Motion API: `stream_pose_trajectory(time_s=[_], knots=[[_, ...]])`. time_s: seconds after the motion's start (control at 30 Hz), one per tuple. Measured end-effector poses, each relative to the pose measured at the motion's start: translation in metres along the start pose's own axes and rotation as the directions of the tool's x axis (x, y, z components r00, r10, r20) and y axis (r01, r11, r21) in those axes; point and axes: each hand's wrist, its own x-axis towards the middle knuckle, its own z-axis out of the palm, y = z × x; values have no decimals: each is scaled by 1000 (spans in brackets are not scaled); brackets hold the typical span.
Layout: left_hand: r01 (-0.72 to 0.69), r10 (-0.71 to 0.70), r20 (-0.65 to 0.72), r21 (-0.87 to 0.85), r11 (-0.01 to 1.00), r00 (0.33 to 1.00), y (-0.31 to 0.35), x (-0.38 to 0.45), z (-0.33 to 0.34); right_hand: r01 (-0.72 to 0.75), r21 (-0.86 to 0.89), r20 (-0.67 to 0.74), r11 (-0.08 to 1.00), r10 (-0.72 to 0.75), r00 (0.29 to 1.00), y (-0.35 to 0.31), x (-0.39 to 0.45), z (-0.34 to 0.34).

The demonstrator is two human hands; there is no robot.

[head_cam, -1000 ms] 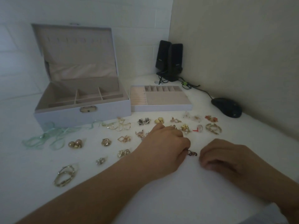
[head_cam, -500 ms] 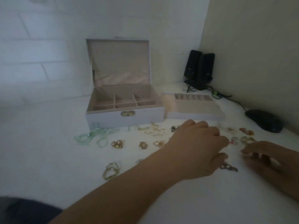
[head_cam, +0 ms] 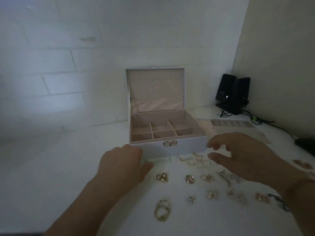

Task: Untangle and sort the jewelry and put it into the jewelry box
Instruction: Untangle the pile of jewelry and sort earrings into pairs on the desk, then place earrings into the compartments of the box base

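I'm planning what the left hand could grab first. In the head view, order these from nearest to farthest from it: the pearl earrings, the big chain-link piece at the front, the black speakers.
1. Pearl earrings: just right of the left hand.
2. Chain-link piece: nearer the camera, below and right of the hand.
3. Black speakers: far back right, in the corner.

The jewelry box (head_cam: 167, 133) stands open on the worktop (head_cam: 68, 167), just beyond the left hand's fingers (head_cam: 134, 150) and left of the right hand's fingers (head_cam: 214, 145). The tray (head_cam: 238, 126) lies behind the right fingers, with the speakers (head_cam: 232, 94) farther back. Earrings (head_cam: 189, 178) are scattered between and before both hands.
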Motion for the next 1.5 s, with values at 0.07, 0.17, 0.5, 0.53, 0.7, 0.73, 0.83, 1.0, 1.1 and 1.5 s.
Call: stream_pose_trajectory(time_s=[0.07, 0.17, 0.5, 0.53, 0.7, 0.73, 0.83, 1.0, 1.1, 1.5], knots=[[0, 0, -24, -6, 1000, 1000, 9, -1, 10, 31, -2, 66, 1000, -30, 997, -14, 13, 20], [-6, 5, -32, -35, 999, 999, 18, 1, 23, -61, -54, 91, 997, 66, 994, -11, 23, 40], [-205, 161, -175, -274, 940, 971, 7, 17, 51, 13, -7, -1, 1000, -13, 1000, -31, 18, 71], [-239, 157, -232, -384, 892, 960, 5, 17, 52, 13, 7, 10, 1000, -13, 1000, -31, 19, 71], [-281, -75, -432, -699, 658, 899, -8, 14, 37, 30, 71, 15, 997, -31, 999, -22, 21, 78], [-255, -116, -414, -733, 630, 903, -13, 15, 30, 35, 82, 7, 996, -36, 999, -20, 22, 79], [-204, -182, -362, -800, 564, 914, -28, 27, 2, 40, 137, -17, 990, -38, 999, -15, 21, 80], [-125, -208, -435, -621, 774, 876, -55, 69, -38, 36, 153, -4, 987, -36, 999, -13, 20, 80], [-96, -93, -435, -393, 915, 896, -66, 89, -43, 48, 160, -5, 986, -48, 999, -12, 20, 81], [-146, -242, -481, -638, 756, 843, -62, 97, -85, 62, 176, -7, 982, -62, 998, -12, 16, 77]])
